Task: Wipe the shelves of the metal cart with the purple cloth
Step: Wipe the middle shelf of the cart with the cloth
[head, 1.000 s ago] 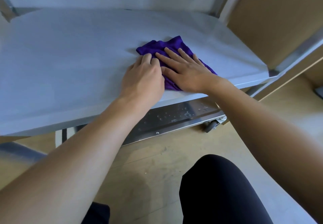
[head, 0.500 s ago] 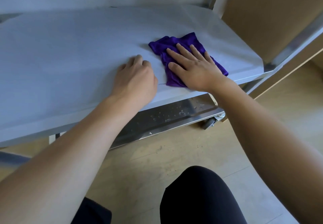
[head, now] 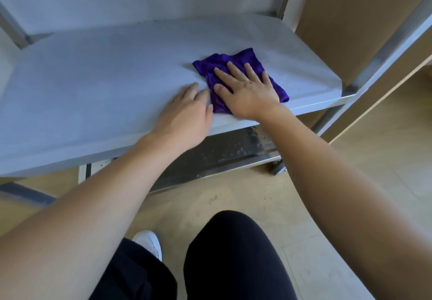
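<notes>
head view: metal cart (head: 385, 54) fills the upper frame, its grey middle shelf (head: 105, 84) running left to right. lower shelf (head: 222, 154) underneath, shiny, speckled with droplets. purple cloth (head: 233, 62) lies crumpled on the middle shelf, right of centre, near the front edge. right hand (head: 247, 91) flat on the cloth, fingers spread, pressing down. left hand (head: 187, 117) flat on bare shelf, fingers together, just beside the cloth's left edge.

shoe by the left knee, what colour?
White; the shoe shows in the head view, partly hidden behind the dark trouser leg.
</notes>
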A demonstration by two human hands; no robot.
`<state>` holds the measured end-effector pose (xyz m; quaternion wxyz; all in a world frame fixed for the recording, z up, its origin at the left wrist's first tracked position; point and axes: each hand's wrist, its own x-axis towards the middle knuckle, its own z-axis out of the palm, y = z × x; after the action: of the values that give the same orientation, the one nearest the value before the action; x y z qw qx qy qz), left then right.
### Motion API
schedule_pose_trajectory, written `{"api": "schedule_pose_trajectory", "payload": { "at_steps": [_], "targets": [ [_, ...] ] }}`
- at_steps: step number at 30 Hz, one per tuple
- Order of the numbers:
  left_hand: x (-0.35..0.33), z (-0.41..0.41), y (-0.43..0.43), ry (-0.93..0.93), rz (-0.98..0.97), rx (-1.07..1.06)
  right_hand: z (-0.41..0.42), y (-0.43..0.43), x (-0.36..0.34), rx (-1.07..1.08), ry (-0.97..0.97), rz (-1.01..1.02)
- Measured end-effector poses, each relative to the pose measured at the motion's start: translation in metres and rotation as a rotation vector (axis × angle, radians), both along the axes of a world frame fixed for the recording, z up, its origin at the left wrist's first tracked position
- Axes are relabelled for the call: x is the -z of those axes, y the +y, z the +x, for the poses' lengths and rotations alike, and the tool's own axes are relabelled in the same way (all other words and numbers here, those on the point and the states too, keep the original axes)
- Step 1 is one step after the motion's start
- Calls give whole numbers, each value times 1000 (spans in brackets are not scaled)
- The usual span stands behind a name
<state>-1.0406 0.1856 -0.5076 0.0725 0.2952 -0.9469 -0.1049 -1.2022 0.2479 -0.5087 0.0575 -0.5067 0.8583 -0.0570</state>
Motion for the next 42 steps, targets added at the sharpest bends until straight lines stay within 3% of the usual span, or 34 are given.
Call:
{"api": "schedule_pose_trajectory", "payload": {
  "at_steps": [6, 10, 18, 26, 32, 42],
  "targets": [
    [-6, 1, -9, 6, -65, 19, -21, 8, -3, -1, -5, 53],
    [4, -7, -16, 128, -129, 7, -70, 27, -6, 163, 2, 86],
    [14, -9, -12, 133, -202, 39, -114, 20, -6, 337, -38, 104],
    [10, -9, -12, 120, -204, 38, -76, -35, -9, 189, -47, 97],
    [11, -7, -14, 134, -211, 36, -44, 10, -3, -3, 3, 82],
    [11, -2, -16, 164, -149, -45, -69, 31, -7, 119, -1, 86]
  ]
}}
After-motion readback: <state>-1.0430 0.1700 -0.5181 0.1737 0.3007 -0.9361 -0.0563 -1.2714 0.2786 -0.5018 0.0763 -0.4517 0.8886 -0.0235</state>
